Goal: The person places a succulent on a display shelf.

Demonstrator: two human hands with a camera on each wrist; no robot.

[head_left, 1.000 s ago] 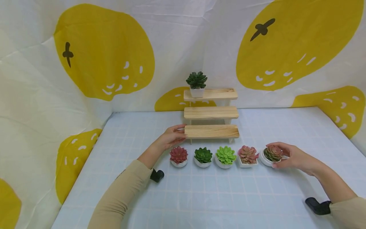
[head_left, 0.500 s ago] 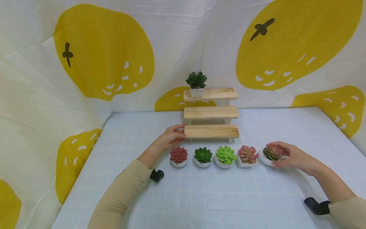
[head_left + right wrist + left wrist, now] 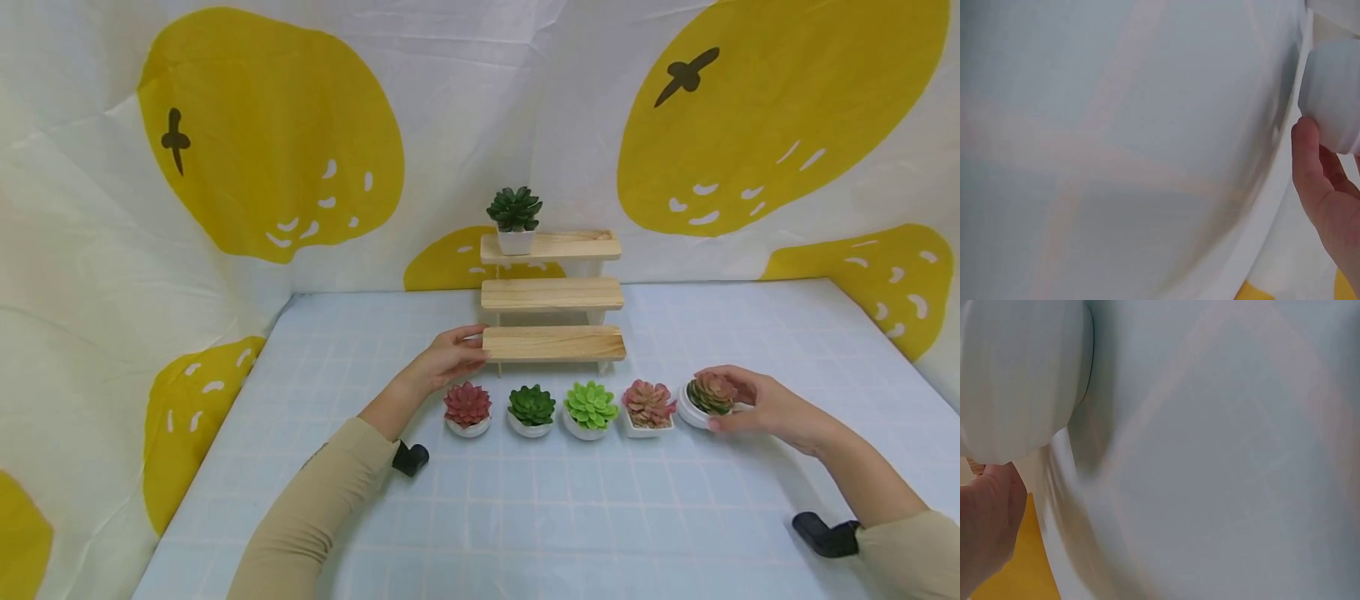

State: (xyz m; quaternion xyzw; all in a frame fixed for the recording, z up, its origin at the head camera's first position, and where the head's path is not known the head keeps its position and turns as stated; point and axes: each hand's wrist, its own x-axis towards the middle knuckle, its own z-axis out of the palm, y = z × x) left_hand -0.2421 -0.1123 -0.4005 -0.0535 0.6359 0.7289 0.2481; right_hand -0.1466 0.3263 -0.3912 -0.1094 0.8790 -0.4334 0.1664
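Observation:
My left hand (image 3: 450,360) holds the left end of the lowest step of a three-tier wooden shelf (image 3: 555,344), thumb in front and fingers behind. On the top step, at its left, stands a dark green succulent (image 3: 514,210) in a square white pot. My right hand (image 3: 765,408) grips a pink-and-green succulent (image 3: 711,392) by its round white pot (image 3: 1335,94), fingers around its right side. The pot looks slightly tilted; whether it touches the table cannot be told. In the left wrist view, a large white pot (image 3: 1019,381) covers part of my left hand (image 3: 994,519).
In a row before the shelf stand a red succulent (image 3: 468,405), a green one (image 3: 532,406), a bright green one (image 3: 591,406) and a pink one (image 3: 649,404), all in white pots. A checked pale blue cloth (image 3: 525,517) covers the table; a patterned curtain (image 3: 480,100) hangs behind.
My right hand and the pink-and-green succulent have shifted slightly left and away from me. The left hand keeps its hold on the shelf.

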